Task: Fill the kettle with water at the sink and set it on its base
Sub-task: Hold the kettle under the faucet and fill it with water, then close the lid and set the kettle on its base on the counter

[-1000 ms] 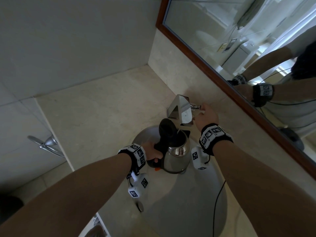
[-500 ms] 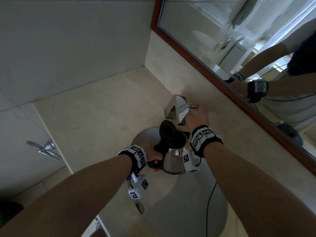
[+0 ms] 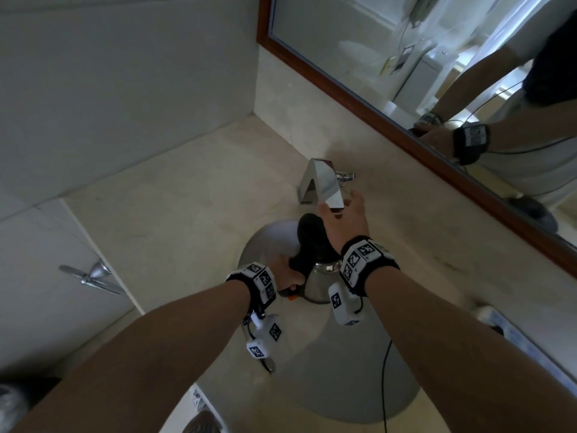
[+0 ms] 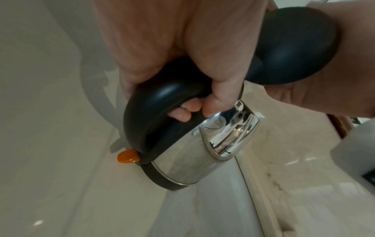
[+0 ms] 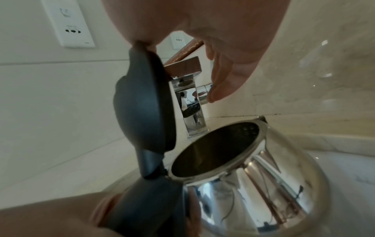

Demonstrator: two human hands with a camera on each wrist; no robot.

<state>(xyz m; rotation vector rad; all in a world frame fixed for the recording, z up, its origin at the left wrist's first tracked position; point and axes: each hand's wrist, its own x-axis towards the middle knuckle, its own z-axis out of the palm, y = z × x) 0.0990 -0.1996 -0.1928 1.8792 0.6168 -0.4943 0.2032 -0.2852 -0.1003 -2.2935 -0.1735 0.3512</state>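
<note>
A steel kettle [image 3: 318, 284] with a black handle and an orange switch [image 4: 127, 156] hangs over the grey sink basin [image 3: 343, 379]. My left hand [image 3: 285, 271] grips the handle [image 4: 154, 102]. The black lid [image 3: 312, 232] stands open, and the dark inside of the kettle [image 5: 215, 149] shows no water stream. The chrome faucet [image 3: 323, 182] stands just behind the kettle. My right hand [image 3: 343, 212] hovers over the lid and below the spout with its fingers spread. In the right wrist view its fingertips [image 5: 221, 86] are beside the faucet's side lever [image 5: 202, 93]; whether they touch it I cannot tell.
A wood-framed mirror [image 3: 390, 120] runs along the right wall above the beige counter [image 3: 175, 214]. Wall sockets [image 5: 69, 24] sit on the wall to the left of the faucet. A metal fitting [image 3: 93, 276] sticks out at the left. A black cable [image 3: 385, 385] hangs over the basin.
My right hand has left the faucet's lever, drawn back toward the kettle lid and spread its fingers. The left hand still holds the kettle under the spout.
</note>
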